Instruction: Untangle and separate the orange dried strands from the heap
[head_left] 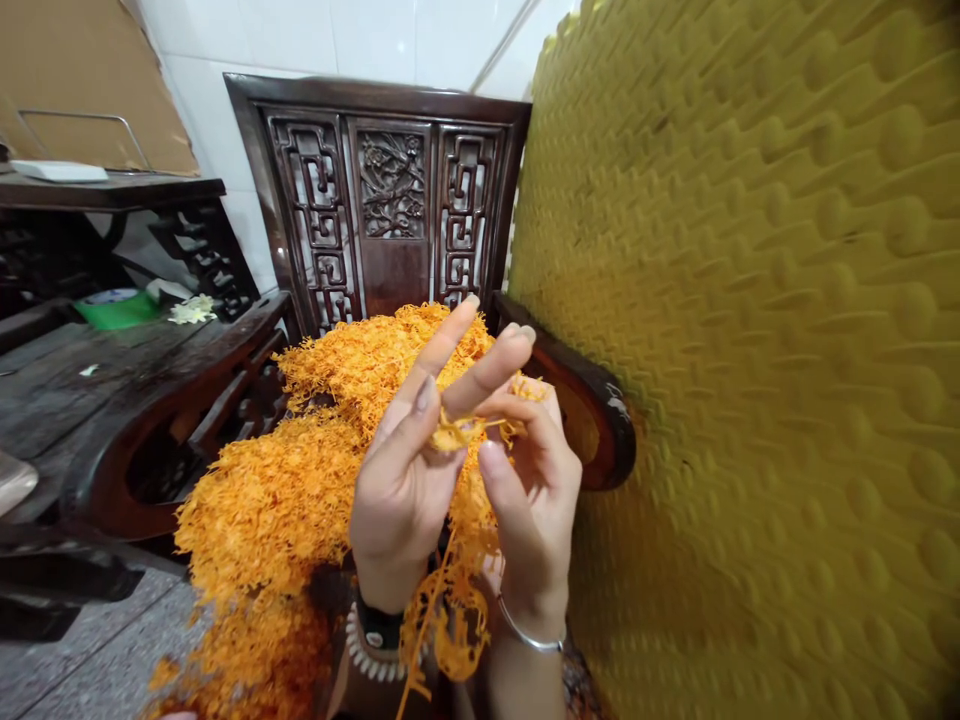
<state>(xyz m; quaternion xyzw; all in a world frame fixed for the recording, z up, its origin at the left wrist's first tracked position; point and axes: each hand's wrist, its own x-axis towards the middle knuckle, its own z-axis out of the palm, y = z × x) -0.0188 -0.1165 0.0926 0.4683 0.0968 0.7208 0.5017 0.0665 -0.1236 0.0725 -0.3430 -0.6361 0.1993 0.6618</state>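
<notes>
My left hand (401,480) holds part of an orange lace-like strand (459,432) in its lower fingers, with two fingers stretched upward. Close against it, my right hand (544,490) has its fingers curled on the same strand, thumb and fingertip nearly meeting. A loose tangle of orange strand (461,620) hangs down between my wrists. Behind and to the left of my hands lies a big heap of curly orange strands (270,490), spilling down toward the floor. The exact material is hard to make out.
The heap rests on a dark carved wooden chair (390,270) with curved armrests. A yellow textured mat (750,350) stands upright close on the right. At left is a dark wooden table (45,370) with a green tape roll (116,310) and a pale flower-like piece (193,310).
</notes>
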